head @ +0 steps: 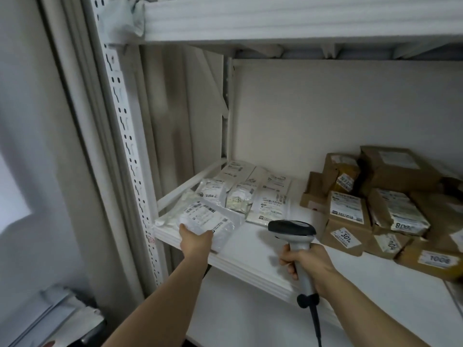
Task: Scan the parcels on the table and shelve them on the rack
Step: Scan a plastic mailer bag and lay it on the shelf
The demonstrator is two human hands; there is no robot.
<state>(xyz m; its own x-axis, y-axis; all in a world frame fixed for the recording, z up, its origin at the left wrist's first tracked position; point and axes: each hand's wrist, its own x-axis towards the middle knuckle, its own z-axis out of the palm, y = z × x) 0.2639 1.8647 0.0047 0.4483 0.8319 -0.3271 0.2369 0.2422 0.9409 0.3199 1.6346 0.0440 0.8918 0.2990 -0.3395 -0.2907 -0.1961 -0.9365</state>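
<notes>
A white plastic mailer parcel (pixel 208 219) with a printed label lies at the front left of the rack's white shelf (pixel 253 259). My left hand (pixel 195 240) grips its near edge, thumb on top. My right hand (pixel 305 262) holds a grey and black barcode scanner (pixel 294 234) by its handle. The scanner's head points left, over the shelf's front edge, and its black cable hangs down. Several more white mailers (pixel 253 194) lie flat behind the held parcel.
Several brown cardboard boxes (pixel 380 206) with labels are stacked on the shelf's right half. A perforated white upright (pixel 130 151) frames the rack on the left. An upper shelf (pixel 275 21) overhangs. A lower shelf (pixel 375 321) shows beneath my arms.
</notes>
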